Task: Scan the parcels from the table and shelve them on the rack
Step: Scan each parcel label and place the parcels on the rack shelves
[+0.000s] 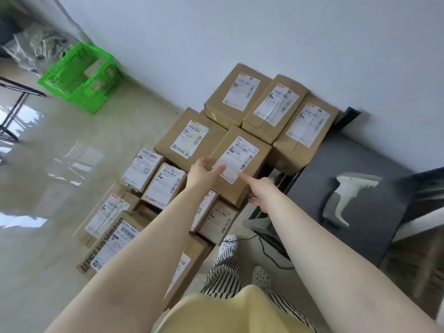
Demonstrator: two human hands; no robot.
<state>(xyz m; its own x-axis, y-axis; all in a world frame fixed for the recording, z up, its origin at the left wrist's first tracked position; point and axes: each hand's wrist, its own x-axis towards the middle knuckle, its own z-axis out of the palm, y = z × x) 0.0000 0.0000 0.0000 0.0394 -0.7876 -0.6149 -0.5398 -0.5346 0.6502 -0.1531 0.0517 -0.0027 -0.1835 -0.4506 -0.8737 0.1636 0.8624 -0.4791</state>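
- both bare hands reach for one cardboard parcel (240,164) at centre frame, top of a stack of parcels, white shipping label (236,159) facing up.
- left hand (204,173) sits at the parcel's left edge, fingers straight and loosely spread, fingertips over the label's lower left corner; touching, not wrapped round anything.
- right hand (260,192) is at the near right corner, index finger extended to the label's lower edge, other fingers partly curled; the lower fingers appear tucked at the box edge, can't tell if they grip it.
- judgement: step in hand is picking this parcel up for scanning; the lift is not started.
- to do it well: get both palms on opposite sides, thumbs on top, lift straight up so neighbouring parcels (192,140) just beside it don't shift.
- keep the label up and uncovered; fingers now overlap it, so move them off the barcode.
- handheld barcode scanner (346,195) lies on the dark grey table (374,164) at right of frame, well apart from both hands; one hand has to free up for it.
- more labelled boxes (278,104) sit upper centre against the wall, others lower left.
- green plastic basket (81,80) on the floor, upper left.
- rack not identifiable in view.
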